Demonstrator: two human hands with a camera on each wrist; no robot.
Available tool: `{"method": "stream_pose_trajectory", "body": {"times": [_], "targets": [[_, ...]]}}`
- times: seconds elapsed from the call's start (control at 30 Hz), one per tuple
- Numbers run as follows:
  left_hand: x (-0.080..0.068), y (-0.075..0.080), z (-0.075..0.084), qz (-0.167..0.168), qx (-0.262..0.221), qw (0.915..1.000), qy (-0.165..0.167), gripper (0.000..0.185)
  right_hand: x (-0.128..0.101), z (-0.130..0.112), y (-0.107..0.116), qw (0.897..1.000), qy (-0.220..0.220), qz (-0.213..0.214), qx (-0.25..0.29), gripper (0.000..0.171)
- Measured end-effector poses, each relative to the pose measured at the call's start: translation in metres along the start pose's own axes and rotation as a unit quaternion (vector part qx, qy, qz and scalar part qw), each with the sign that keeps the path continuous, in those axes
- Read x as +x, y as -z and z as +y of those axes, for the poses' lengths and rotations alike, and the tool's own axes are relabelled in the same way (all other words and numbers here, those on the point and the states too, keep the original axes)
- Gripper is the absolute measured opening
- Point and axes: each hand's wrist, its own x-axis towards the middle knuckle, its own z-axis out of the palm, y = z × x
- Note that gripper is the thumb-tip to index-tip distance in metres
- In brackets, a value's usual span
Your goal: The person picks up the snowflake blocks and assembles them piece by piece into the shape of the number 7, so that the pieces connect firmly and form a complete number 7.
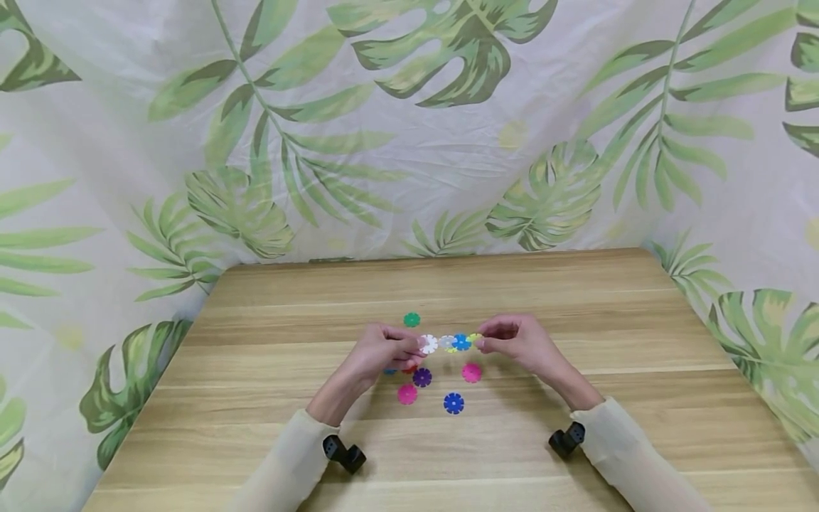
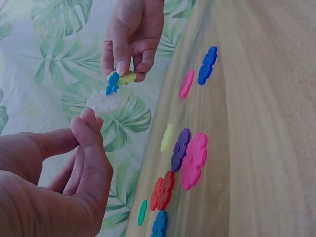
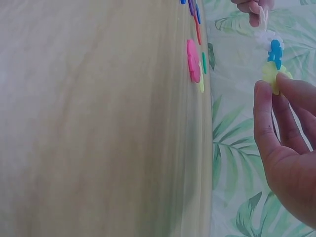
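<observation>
Chain of snowflake discs (image 1: 451, 343): pinched between my left hand (image 1: 384, 352) and right hand (image 1: 515, 341); loose discs (image 1: 453, 403) below my fingers.

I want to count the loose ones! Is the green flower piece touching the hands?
Apart. The head view shows the green flower piece lying alone on the table, bare wood between it and both hands.

Seen from head height, forward and down across the wooden surface (image 1: 576, 441) toward the leaf-print backdrop (image 1: 409, 142), both hands at mid-distance. From the left wrist, close and low, along the surface edge toward the opposite hand. From the right wrist, likewise close, facing back. Shared by all three: the chain of discs (image 1: 451, 343).
</observation>
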Motion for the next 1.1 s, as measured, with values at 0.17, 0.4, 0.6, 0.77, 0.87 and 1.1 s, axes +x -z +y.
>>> {"method": "stream_pose_trajectory", "body": {"times": [0.17, 0.4, 0.6, 0.77, 0.87, 1.1], "targets": [[0.002, -0.003, -0.001, -0.007, -0.005, 1.0, -0.002, 0.021, 0.0, 0.001, -0.003, 1.0, 0.0, 0.006, -0.006, 0.023], [0.002, -0.008, -0.005, 0.002, -0.018, 0.9998, -0.004, 0.018, -0.001, -0.002, -0.007, 0.999, -0.004, 0.026, -0.029, 0.019], [0.0, -0.011, -0.005, 0.03, -0.039, 0.9988, 0.006, 0.017, 0.0, -0.004, -0.012, 0.999, 0.003, 0.032, -0.031, 0.015], [0.001, -0.011, -0.004, 0.046, -0.04, 0.9981, 0.009, 0.017, 0.001, -0.002, -0.018, 0.999, 0.02, 0.026, -0.029, 0.016], [0.001, -0.01, -0.003, 0.044, -0.032, 0.9985, 0.009, 0.016, 0.0, -0.003, -0.019, 0.999, 0.011, 0.031, -0.024, 0.016], [0.001, -0.007, -0.005, 0.028, -0.032, 0.9991, 0.006, 0.018, 0.0, -0.005, -0.017, 0.999, -0.003, 0.024, -0.031, 0.017]]}}
